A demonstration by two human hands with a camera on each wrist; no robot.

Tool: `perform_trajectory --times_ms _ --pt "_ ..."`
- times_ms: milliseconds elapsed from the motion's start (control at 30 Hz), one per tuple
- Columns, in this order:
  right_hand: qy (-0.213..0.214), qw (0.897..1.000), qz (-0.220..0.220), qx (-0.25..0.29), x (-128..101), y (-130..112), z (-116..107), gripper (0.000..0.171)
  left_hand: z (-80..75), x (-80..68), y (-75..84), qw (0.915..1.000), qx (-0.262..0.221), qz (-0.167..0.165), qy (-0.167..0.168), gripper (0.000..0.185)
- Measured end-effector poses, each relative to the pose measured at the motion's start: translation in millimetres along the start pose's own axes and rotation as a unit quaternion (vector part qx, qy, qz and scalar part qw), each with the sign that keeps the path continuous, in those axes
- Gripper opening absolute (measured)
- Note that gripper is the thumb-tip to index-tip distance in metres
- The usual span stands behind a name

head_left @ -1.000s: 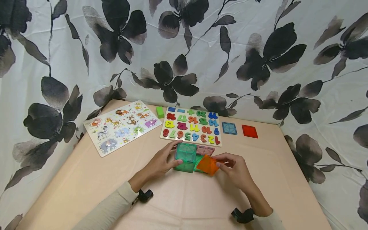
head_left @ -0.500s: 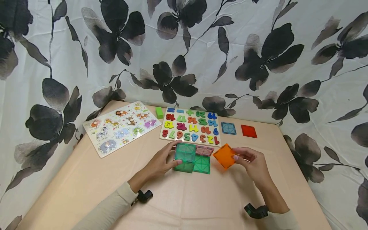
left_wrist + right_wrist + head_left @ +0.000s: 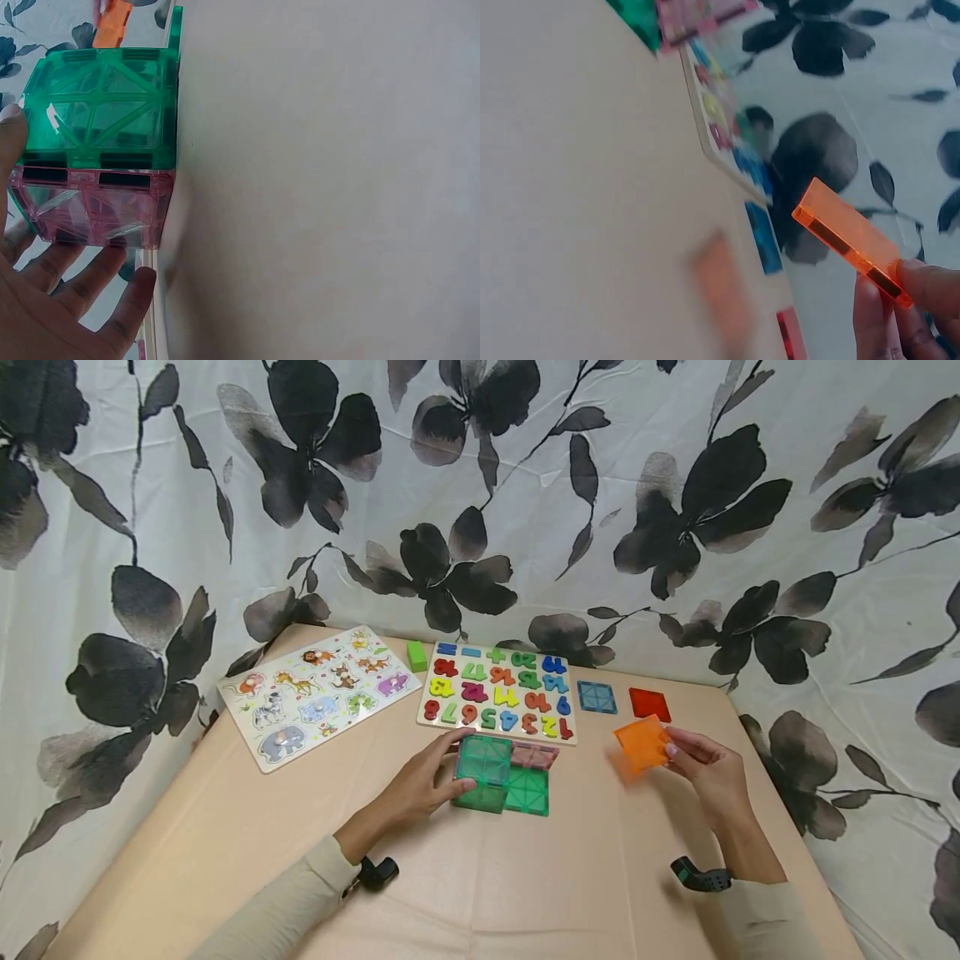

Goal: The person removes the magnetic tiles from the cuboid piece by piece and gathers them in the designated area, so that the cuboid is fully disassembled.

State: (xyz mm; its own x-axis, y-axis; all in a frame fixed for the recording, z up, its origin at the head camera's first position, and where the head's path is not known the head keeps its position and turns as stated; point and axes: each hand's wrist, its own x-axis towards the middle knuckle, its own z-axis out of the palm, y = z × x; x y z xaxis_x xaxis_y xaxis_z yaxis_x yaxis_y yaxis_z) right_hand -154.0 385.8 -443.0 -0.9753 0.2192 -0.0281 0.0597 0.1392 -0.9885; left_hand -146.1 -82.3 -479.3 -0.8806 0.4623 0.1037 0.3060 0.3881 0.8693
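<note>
My left hand (image 3: 420, 785) holds a small structure of translucent magnetic tiles (image 3: 484, 772) on the table, fingers curled round its green top tile (image 3: 97, 105) and pink side tile (image 3: 90, 206). A green tile (image 3: 529, 791) and a pink tile (image 3: 536, 754) lie flat against its right side. My right hand (image 3: 708, 768) pinches an orange square tile (image 3: 642, 744) by its edge, lifted above the table to the right of the structure; in the right wrist view the orange tile (image 3: 851, 240) is seen edge-on.
A number puzzle board (image 3: 498, 691) and an animal puzzle board (image 3: 318, 689) lie at the back, a green block (image 3: 417, 654) between them. A blue tile (image 3: 597, 697) and a red tile (image 3: 649, 703) lie flat at the back right. Floral cloth (image 3: 480, 485) hangs behind the table.
My right hand has pulled the orange tile away from the structure and carried it right and up. The left hand has kept its hold on the structure.
</note>
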Motion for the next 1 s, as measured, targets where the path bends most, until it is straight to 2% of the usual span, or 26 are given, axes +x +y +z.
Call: perform_trajectory --times_ms 100,233,333,533,733,867,1000 --pt "0.017 0.999 0.018 0.028 14.0 3.6 -14.8 0.054 -0.4 0.4 -0.1 1.0 0.002 0.001 0.002 0.078" --pt "0.033 0.994 0.039 0.092 32.1 5.7 -31.9 0.052 -0.9 0.5 0.0 1.0 0.002 0.001 0.005 0.078" --pt "0.068 0.988 0.067 0.12 45.0 6.3 -39.8 0.051 -1.5 0.1 0.0 1.0 0.001 -0.001 0.005 0.078" --pt "0.139 0.973 0.144 0.12 68.6 8.0 -51.9 0.051 -1.8 -0.5 0.1 1.0 0.0 -0.002 0.003 0.078" --pt "0.181 0.955 0.185 0.146 87.4 8.9 -65.5 0.052 -0.7 -0.1 -0.2 1.0 -0.002 0.0 0.001 0.078" --pt "0.199 0.943 0.21 0.164 95.9 9.9 -73.1 0.054 0.1 -0.1 -1.0 1.0 0.001 0.003 0.0 0.078" --pt "0.201 0.939 0.233 0.151 100.9 13.4 -79.2 0.057 0.2 -0.3 -1.8 1.0 0.002 0.007 0.003 0.078"
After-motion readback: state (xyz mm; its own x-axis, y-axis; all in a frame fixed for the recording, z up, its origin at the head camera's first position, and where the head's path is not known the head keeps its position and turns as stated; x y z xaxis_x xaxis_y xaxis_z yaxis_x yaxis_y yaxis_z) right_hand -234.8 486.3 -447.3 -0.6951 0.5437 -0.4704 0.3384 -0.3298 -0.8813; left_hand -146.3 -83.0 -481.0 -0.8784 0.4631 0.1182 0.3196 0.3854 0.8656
